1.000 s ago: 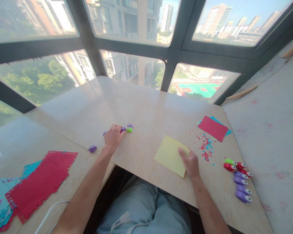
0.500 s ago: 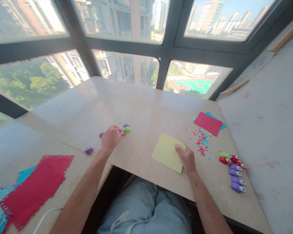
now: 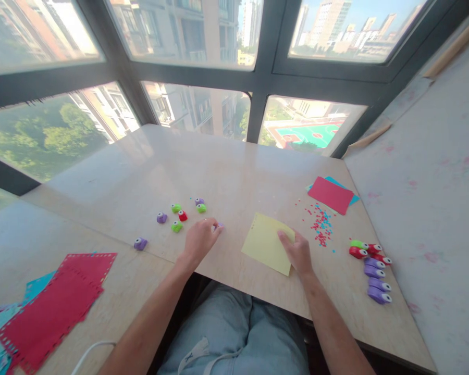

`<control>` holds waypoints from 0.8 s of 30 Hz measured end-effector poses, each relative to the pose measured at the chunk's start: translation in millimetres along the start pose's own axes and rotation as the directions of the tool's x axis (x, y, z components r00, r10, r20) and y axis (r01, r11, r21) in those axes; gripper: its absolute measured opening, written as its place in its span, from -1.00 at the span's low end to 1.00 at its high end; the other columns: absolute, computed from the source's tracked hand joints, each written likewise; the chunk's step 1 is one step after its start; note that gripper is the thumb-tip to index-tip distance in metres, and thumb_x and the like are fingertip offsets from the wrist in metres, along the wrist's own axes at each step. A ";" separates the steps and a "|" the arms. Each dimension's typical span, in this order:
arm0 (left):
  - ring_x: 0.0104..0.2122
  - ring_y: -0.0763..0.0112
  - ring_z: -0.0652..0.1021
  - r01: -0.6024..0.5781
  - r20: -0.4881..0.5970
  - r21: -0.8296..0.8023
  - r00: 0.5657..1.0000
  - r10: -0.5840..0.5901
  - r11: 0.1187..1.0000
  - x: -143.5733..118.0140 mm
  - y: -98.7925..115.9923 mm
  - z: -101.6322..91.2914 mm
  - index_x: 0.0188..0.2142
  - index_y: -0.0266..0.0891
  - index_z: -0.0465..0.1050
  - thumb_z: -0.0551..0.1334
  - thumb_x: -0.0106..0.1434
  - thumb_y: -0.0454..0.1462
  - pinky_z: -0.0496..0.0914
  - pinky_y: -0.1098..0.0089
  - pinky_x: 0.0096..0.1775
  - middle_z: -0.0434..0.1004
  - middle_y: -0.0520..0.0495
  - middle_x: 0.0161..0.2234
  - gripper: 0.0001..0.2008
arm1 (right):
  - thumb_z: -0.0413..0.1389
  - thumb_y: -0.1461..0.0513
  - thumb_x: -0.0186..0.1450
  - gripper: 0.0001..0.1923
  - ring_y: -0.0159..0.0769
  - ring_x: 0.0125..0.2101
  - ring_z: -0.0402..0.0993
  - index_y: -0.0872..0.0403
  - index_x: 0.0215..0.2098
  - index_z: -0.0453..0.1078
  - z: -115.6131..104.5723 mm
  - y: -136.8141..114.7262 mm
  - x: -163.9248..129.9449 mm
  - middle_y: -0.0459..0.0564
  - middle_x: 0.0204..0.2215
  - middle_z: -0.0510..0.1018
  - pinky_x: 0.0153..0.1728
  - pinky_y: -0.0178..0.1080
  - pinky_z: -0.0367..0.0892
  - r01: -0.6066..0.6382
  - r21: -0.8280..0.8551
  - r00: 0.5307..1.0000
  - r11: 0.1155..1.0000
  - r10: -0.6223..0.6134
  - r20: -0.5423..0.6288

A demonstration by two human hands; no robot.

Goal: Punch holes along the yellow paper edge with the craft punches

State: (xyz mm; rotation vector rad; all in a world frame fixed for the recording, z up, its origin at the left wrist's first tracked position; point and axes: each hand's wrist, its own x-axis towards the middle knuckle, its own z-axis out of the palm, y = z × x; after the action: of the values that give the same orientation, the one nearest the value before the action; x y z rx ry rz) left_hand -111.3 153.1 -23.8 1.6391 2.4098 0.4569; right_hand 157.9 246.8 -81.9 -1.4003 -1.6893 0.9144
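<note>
My left hand (image 3: 200,240) is closed around a small purple craft hole punch (image 3: 219,226), mostly hidden by the fingers, just left of the yellow paper. My right hand (image 3: 299,252) pinches the right edge of that yellow sheet of paper (image 3: 264,245), which has a few tiny holes near its upper left edge. Left of my left hand stand other small punches with eye-like buttons: a red punch (image 3: 182,215), several green ones such as the green punch (image 3: 176,226), and several purple ones such as the purple punch (image 3: 161,217).
Red and blue paper bits (image 3: 322,226) lie scattered beyond my right hand, below stacked red paper (image 3: 330,195). A row of punches (image 3: 379,284) stands along the wall. Hole-edged red sheets (image 3: 50,317) and a white cable (image 3: 94,345) lie at left.
My left hand has moved right from the group of punches towards the yellow paper, carrying a purple punch. Green and red punches it had covered now show. My right hand stays on the paper.
</note>
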 end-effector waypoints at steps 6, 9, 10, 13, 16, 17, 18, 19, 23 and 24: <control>-0.31 0.23 0.55 -0.126 0.009 -0.151 0.992 0.129 0.980 3.8 29.1 22.8 -0.44 -0.24 0.47 0.26 0.28 -0.12 0.32 0.34 -0.31 0.58 -0.12 -0.35 -0.74 | 0.10 -0.07 0.22 -0.54 -0.10 -0.37 0.55 0.16 -0.23 0.51 0.3 0.5 -1.0 0.11 -0.37 0.64 -0.32 -0.16 0.40 -0.007 0.004 1.000 1.000 0.007 0.017; -0.37 0.30 0.54 -0.191 -0.011 -0.248 0.981 0.195 0.950 6.2 28.2 28.2 -0.35 -0.23 0.47 0.35 0.19 -0.11 0.34 0.35 -0.30 0.57 -0.08 -0.32 -0.77 | 0.10 -0.06 0.23 -0.55 -0.10 -0.37 0.55 0.16 -0.23 0.51 0.3 0.9 -1.2 0.11 -0.36 0.64 -0.32 -0.16 0.40 -0.013 0.010 1.000 1.000 0.013 0.026; -0.41 0.35 0.53 -0.223 -0.002 -0.300 0.973 0.233 0.928 7.3 24.7 29.5 -0.28 -0.22 0.47 0.37 0.16 -0.14 0.35 0.36 -0.31 0.57 -0.07 -0.26 -0.77 | 0.10 -0.06 0.23 -0.55 -0.10 -0.36 0.56 0.16 -0.22 0.51 0.3 1.1 -1.1 0.11 -0.35 0.64 -0.32 -0.16 0.40 -0.014 0.013 0.999 1.000 0.014 0.029; -0.49 0.50 0.49 -0.302 0.080 -0.441 0.925 0.372 0.845 10.8 9.5 32.4 -0.11 -0.16 0.47 0.36 0.15 -0.29 0.38 0.41 -0.33 0.52 -0.06 -0.05 -0.71 | 0.10 -0.05 0.24 -0.55 -0.09 -0.33 0.56 0.16 -0.20 0.51 0.4 1.8 -0.5 0.11 -0.33 0.65 -0.30 -0.15 0.40 -0.014 0.019 0.999 1.000 0.014 0.036; -0.47 0.51 0.49 -0.324 0.125 -0.474 0.895 0.427 0.818 13.8 -1.7 33.9 -0.10 -0.13 0.50 0.24 0.17 -0.43 0.39 0.43 -0.33 0.53 -0.03 -0.06 -0.68 | 0.09 -0.05 0.24 -0.56 -0.08 -0.31 0.57 0.15 -0.21 0.51 0.5 1.7 0.0 0.12 -0.31 0.65 -0.27 -0.14 0.40 -0.008 0.017 0.999 1.000 0.007 0.036; -0.46 0.49 0.50 -0.329 0.122 -0.464 0.896 0.427 0.823 14.4 -3.1 34.4 -0.11 -0.13 0.51 0.21 0.17 -0.44 0.39 0.43 -0.32 0.54 -0.03 -0.10 -0.68 | 0.09 -0.04 0.24 -0.56 -0.08 -0.31 0.57 0.15 -0.21 0.51 0.4 1.5 0.1 0.12 -0.31 0.65 -0.27 -0.14 0.40 -0.008 0.017 0.999 1.000 0.007 0.035; -0.45 0.48 0.50 -0.335 0.113 -0.451 0.898 0.425 0.827 14.8 -3.1 35.0 -0.12 -0.13 0.52 0.20 0.17 -0.45 0.39 0.42 -0.31 0.56 -0.03 -0.14 -0.68 | 0.09 -0.04 0.24 -0.56 -0.08 -0.31 0.57 0.15 -0.22 0.52 0.4 1.2 0.1 0.13 -0.31 0.65 -0.27 -0.13 0.40 -0.010 0.019 0.999 1.000 0.010 0.034; -0.45 0.46 0.50 -0.341 0.100 -0.440 0.901 0.423 0.830 15.0 -2.0 35.8 -0.12 -0.13 0.52 0.20 0.18 -0.44 0.39 0.42 -0.31 0.56 -0.03 -0.18 -0.69 | 0.10 -0.05 0.24 -0.56 -0.08 -0.31 0.57 0.15 -0.22 0.52 0.3 0.9 0.1 0.13 -0.31 0.65 -0.27 -0.13 0.41 -0.015 0.024 0.999 1.000 0.014 0.032; -0.43 0.44 0.51 -0.366 0.045 -0.455 0.901 0.431 0.812 14.4 8.1 43.0 -0.13 -0.13 0.53 0.21 0.20 -0.41 0.40 0.41 -0.30 0.58 -0.03 -0.22 -0.72 | 0.14 -0.07 0.20 -0.53 -0.08 -0.34 0.57 0.17 -0.23 0.53 -0.8 -0.2 0.1 0.15 -0.33 0.65 -0.32 -0.14 0.42 -0.060 0.080 0.998 0.995 0.059 0.017; -0.41 0.43 0.52 -0.370 0.030 -0.471 0.901 0.434 0.801 14.4 10.6 45.6 -0.13 -0.14 0.53 0.20 0.20 -0.42 0.41 0.41 -0.28 0.59 -0.04 -0.22 -0.72 | 0.15 -0.08 0.18 -0.52 -0.08 -0.36 0.57 0.17 -0.24 0.53 -1.2 -0.5 0.1 0.15 -0.34 0.65 -0.35 -0.15 0.42 -0.081 0.099 0.997 0.992 0.080 0.018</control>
State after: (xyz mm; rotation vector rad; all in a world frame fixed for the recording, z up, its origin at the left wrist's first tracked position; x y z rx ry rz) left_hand -92.5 176.7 -62.4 1.8707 1.6669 0.8705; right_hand 158.7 247.0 -80.9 -1.4062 -1.5847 1.0412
